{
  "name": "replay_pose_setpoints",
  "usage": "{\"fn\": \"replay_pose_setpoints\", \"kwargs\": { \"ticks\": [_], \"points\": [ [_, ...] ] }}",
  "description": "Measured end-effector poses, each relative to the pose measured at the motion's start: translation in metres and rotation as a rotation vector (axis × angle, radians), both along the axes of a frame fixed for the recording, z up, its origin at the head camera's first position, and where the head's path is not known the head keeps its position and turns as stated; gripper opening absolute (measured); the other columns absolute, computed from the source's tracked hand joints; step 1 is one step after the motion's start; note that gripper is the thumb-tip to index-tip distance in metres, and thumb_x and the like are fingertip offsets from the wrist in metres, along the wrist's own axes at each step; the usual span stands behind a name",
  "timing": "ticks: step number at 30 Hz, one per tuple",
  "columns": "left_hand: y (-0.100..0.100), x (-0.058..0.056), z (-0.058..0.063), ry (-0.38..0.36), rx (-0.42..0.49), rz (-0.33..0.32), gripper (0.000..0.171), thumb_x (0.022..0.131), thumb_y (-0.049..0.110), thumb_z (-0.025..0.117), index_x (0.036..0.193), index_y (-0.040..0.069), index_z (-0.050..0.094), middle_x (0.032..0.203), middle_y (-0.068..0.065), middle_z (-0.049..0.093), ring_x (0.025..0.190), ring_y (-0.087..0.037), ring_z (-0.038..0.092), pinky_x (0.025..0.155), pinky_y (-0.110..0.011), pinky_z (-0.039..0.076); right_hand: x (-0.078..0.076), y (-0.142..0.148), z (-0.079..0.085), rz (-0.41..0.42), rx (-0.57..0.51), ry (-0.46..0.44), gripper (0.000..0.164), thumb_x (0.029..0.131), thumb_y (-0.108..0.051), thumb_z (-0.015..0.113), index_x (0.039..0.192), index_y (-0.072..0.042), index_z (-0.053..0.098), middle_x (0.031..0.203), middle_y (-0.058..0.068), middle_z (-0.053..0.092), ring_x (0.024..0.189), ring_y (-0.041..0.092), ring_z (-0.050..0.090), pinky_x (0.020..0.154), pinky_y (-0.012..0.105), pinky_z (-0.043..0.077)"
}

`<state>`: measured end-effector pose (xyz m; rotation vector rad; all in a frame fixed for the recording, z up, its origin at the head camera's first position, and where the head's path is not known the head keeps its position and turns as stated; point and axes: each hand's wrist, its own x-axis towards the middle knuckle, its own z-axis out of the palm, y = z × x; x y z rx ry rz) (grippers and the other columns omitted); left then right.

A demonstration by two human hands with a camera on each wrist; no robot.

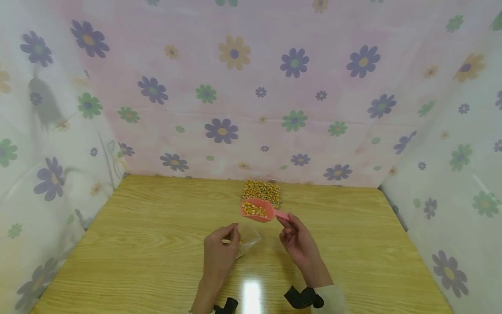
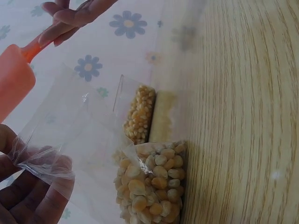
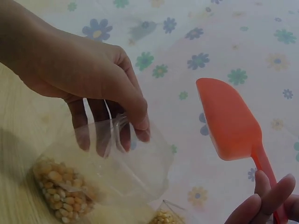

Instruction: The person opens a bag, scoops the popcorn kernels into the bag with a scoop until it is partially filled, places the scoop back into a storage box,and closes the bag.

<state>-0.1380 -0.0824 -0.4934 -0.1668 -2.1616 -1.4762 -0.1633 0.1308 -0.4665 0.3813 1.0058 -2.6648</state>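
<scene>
Pink scoop (image 3: 231,126) in the right hand (image 1: 301,245)

Your head view is bright, with white glare on the tabletop (image 1: 157,226) and a soft shadow on the cloth (image 1: 23,126) at left. Your wrist views look dimmer and greyer; the bag (image 2: 88,123) catches small glints.

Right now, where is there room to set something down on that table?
The yellowish wooden tabletop is bare between the left hand and the left flowered cloth, and likewise right of the right hand. The middle is crowded: clear corn-filled box, pink plastic scoop, clear plastic bag.
</scene>
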Motion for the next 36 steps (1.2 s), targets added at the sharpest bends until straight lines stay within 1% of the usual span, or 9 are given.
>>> {"fn": "replay_pose_setpoints", "kwargs": {
  "ticks": [3, 6, 12, 17, 22, 28, 32, 36],
  "points": [
    [-0.001, 0.0, 0.0, -0.013, 0.004, -0.003, 0.014, 0.095, 0.0, 0.067, 0.095, 0.004, 0.081, 0.074, -0.008, 0.073, 0.067, -0.009, 0.069, 0.051, -0.017, 0.053, 0.008, -0.003, -0.007, 0.007, 0.019, -0.023, 0.03, 0.111, -0.026, 0.045, 0.099, -0.016, 0.071, 0.088, -0.003, 0.078, 0.058, -0.004, 0.057, 0.065, 0.016, 0.051],
    [-0.001, 0.0, 0.0, -0.029, 0.0, 0.007, 0.015, 0.096, 0.0, 0.067, 0.096, 0.005, 0.081, 0.077, -0.007, 0.074, 0.068, -0.01, 0.07, 0.051, -0.017, 0.053, 0.015, -0.006, -0.013, 0.013, 0.051, -0.035, 0.03, 0.111, -0.026, 0.045, 0.097, -0.017, 0.07, 0.087, -0.004, 0.078, 0.058, -0.005, 0.056, 0.065, 0.014, 0.05],
    [0.0, 0.002, 0.001, -0.05, -0.015, 0.024, 0.013, 0.095, 0.002, 0.07, 0.102, 0.005, 0.08, 0.085, -0.005, 0.076, 0.07, -0.012, 0.07, 0.054, -0.02, 0.055, 0.029, -0.009, -0.025, -0.007, 0.111, -0.033, 0.03, 0.11, -0.024, 0.045, 0.093, -0.018, 0.069, 0.085, -0.005, 0.078, 0.058, -0.006, 0.057, 0.064, 0.015, 0.05],
    [0.001, 0.002, 0.002, -0.072, -0.014, 0.022, 0.012, 0.096, 0.006, 0.07, 0.102, 0.006, 0.081, 0.087, -0.005, 0.077, 0.07, -0.011, 0.07, 0.053, -0.021, 0.055, 0.037, -0.009, -0.033, -0.037, 0.156, -0.044, 0.028, 0.109, -0.024, 0.047, 0.093, -0.017, 0.068, 0.083, -0.005, 0.078, 0.057, -0.006, 0.055, 0.063, 0.014, 0.05],
    [0.001, 0.002, 0.001, -0.066, -0.013, 0.01, 0.013, 0.097, 0.007, 0.069, 0.1, 0.007, 0.081, 0.085, -0.004, 0.077, 0.069, -0.009, 0.069, 0.052, -0.02, 0.055, 0.042, -0.006, -0.036, -0.049, 0.171, -0.058, 0.028, 0.109, -0.026, 0.049, 0.093, -0.018, 0.07, 0.083, -0.006, 0.078, 0.057, -0.005, 0.055, 0.063, 0.016, 0.05],
    [-0.001, 0.0, -0.002, -0.014, -0.018, -0.01, 0.015, 0.098, 0.007, 0.067, 0.094, 0.01, 0.081, 0.079, 0.0, 0.075, 0.068, -0.008, 0.07, 0.053, -0.019, 0.054, 0.043, -0.002, -0.038, -0.06, 0.179, -0.052, 0.03, 0.109, -0.025, 0.049, 0.091, -0.018, 0.072, 0.083, -0.006, 0.078, 0.056, -0.005, 0.054, 0.062, 0.015, 0.051],
    [-0.001, -0.001, -0.004, 0.009, -0.022, -0.017, 0.014, 0.098, 0.007, 0.068, 0.096, 0.009, 0.082, 0.08, 0.0, 0.075, 0.069, -0.008, 0.07, 0.055, -0.018, 0.055, 0.044, -0.001, -0.037, -0.069, 0.205, -0.041, 0.029, 0.109, -0.025, 0.05, 0.09, -0.018, 0.071, 0.082, -0.006, 0.078, 0.056, -0.005, 0.054, 0.061, 0.015, 0.05],
    [-0.001, 0.0, -0.005, 0.001, -0.011, -0.023, 0.014, 0.097, 0.006, 0.068, 0.098, 0.008, 0.082, 0.08, -0.001, 0.075, 0.069, -0.008, 0.069, 0.054, -0.018, 0.055, 0.045, 0.0, -0.035, -0.075, 0.247, -0.034, 0.027, 0.108, -0.025, 0.052, 0.089, -0.018, 0.07, 0.082, -0.006, 0.078, 0.057, -0.004, 0.055, 0.061, 0.015, 0.05]
  ]
}}
